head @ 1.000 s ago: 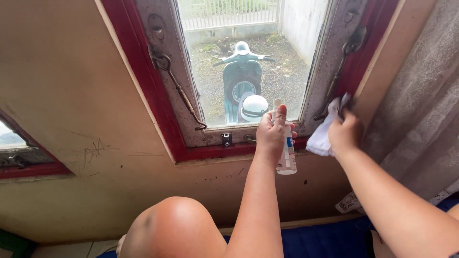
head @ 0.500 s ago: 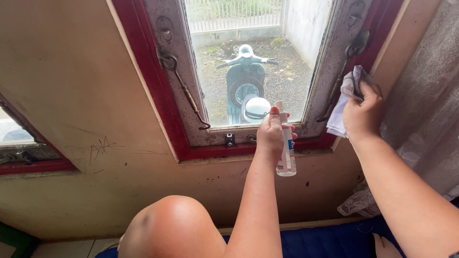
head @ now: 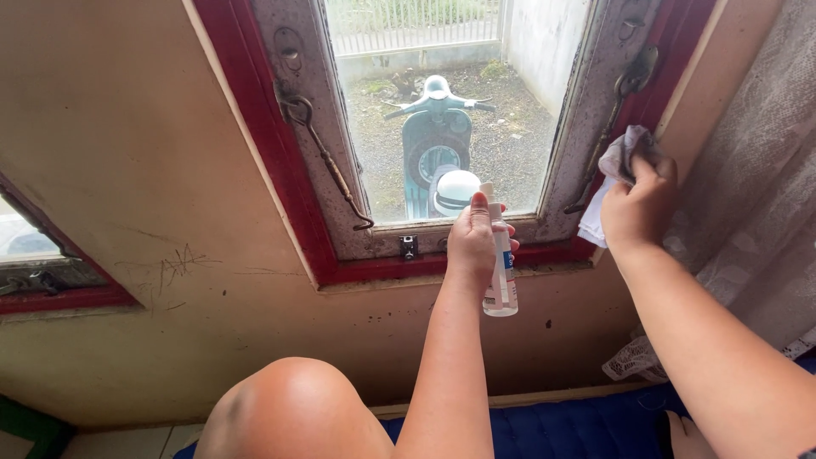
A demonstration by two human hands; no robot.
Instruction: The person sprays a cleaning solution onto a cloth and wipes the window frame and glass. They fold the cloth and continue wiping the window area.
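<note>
My left hand (head: pixel 473 246) grips a small clear spray bottle (head: pixel 501 280) with a white nozzle, held upright in front of the lower edge of a window pane (head: pixel 442 110), one finger on top of the nozzle. My right hand (head: pixel 639 208) clutches a crumpled white cloth (head: pixel 605 183) and presses it against the grimy grey inner frame (head: pixel 595 110) at the pane's right side, next to a metal stay hook (head: pixel 616 110). The window has a red outer frame (head: pixel 272 161).
A second metal hook (head: pixel 327 161) hangs on the left frame side. A lace curtain (head: pixel 756 187) hangs at the right. Outside the glass stand a teal scooter (head: pixel 435 144) and a white helmet (head: pixel 457 189). My bare knee (head: pixel 289 408) rises below, over a blue cushion (head: pixel 578 429).
My right hand has carried the cloth upward and to the right along the frame. My left hand with the bottle has stayed almost still.
</note>
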